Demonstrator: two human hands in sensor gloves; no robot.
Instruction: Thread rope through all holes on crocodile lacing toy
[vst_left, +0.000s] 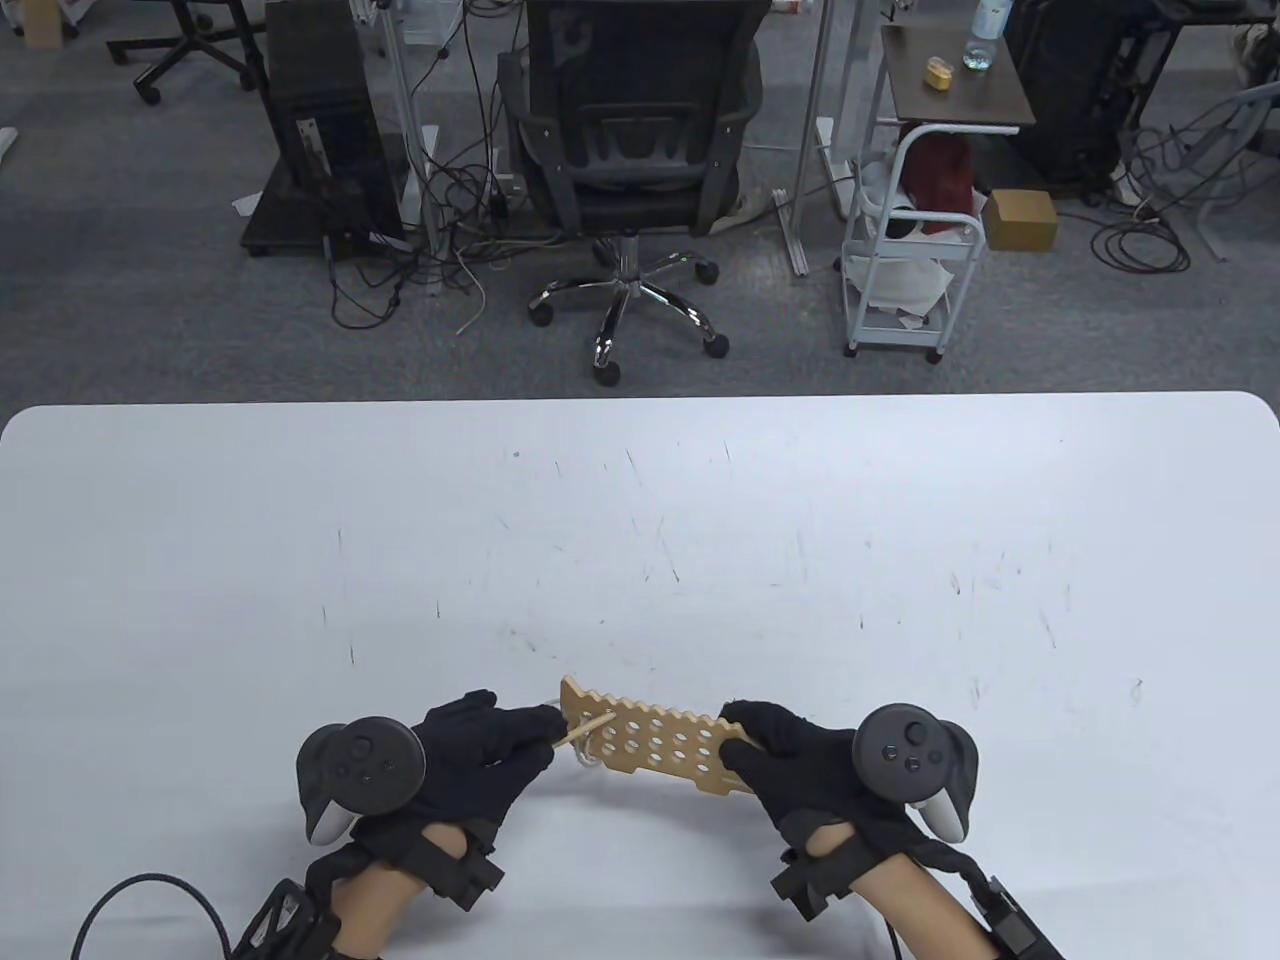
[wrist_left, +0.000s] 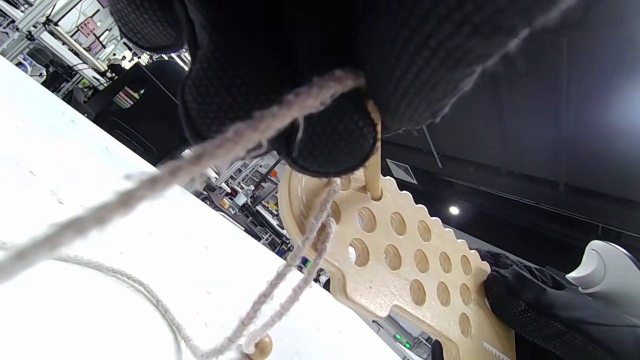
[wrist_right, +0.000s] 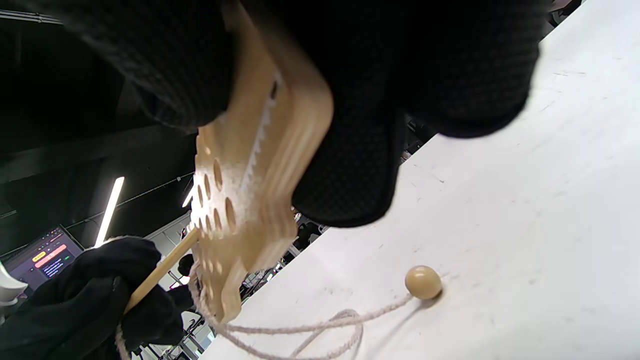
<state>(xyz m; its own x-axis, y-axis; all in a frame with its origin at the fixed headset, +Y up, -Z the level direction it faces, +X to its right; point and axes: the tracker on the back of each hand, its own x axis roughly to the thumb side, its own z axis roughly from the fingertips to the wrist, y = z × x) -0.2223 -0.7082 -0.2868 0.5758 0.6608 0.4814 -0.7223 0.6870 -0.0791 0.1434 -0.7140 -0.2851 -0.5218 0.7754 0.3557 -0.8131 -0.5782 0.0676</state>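
A white desk (vst_left: 640, 520) bore scuff marks; beyond it stood a black office chair (vst_left: 632, 130), a computer tower (vst_left: 320, 120), a white trolley (vst_left: 905, 270), a cardboard box (vst_left: 1020, 220) and loose floor cables (vst_left: 440, 240).

grey carpet floor (vst_left: 120, 300), black office chair (vst_left: 630, 150), white cart (vst_left: 905, 270), cables (vst_left: 440, 250)

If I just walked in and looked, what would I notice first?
First, the wooden crocodile board full of round holes, held up above the white table near its front edge. The right hand grips one end, while the left hand pinches a wooden needle poking into a hole at the other end. Underneath, pale rope loops down onto the table to a small wooden bead.
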